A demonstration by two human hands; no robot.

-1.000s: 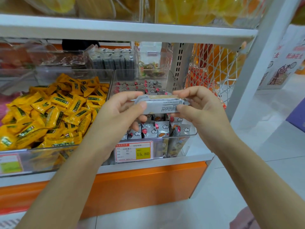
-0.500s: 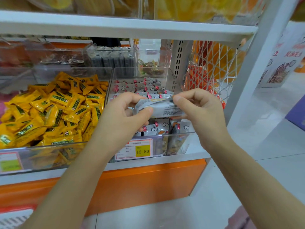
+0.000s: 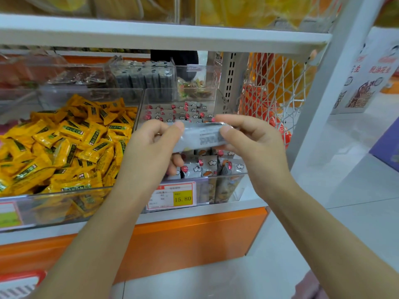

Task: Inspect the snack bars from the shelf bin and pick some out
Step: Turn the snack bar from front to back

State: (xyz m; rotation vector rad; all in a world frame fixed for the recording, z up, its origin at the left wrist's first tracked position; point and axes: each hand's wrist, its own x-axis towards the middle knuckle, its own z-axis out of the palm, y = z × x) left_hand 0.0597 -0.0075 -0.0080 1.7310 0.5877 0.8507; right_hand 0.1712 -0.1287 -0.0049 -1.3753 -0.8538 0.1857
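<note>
- I see the left hand [image 3: 151, 145] and right hand [image 3: 254, 143] each pinching one end of a grey snack bar [image 3: 200, 138].
- It sits level above the clear bin [image 3: 226, 186] of matching bars.

Two bare arms reach in from the lower edge; the left forearm [image 3: 97, 223] and the right forearm [image 3: 323, 223] are uncovered from the wrist down to the frame's border, both slim and smooth, looking broader toward the lens; the left grip [image 3: 151, 145] and the right grip [image 3: 254, 143] are bare too, with slender fingers and faint creases over the knuckles; the left thumbnail [image 3: 179, 126] and the right thumbnail [image 3: 224, 132] are cut short, rounded and plain; at the bottom right corner, below the right forearm, a patch of dusty pink fabric [image 3: 306, 287] shows, blurred; which garment it is cannot be told.
</note>
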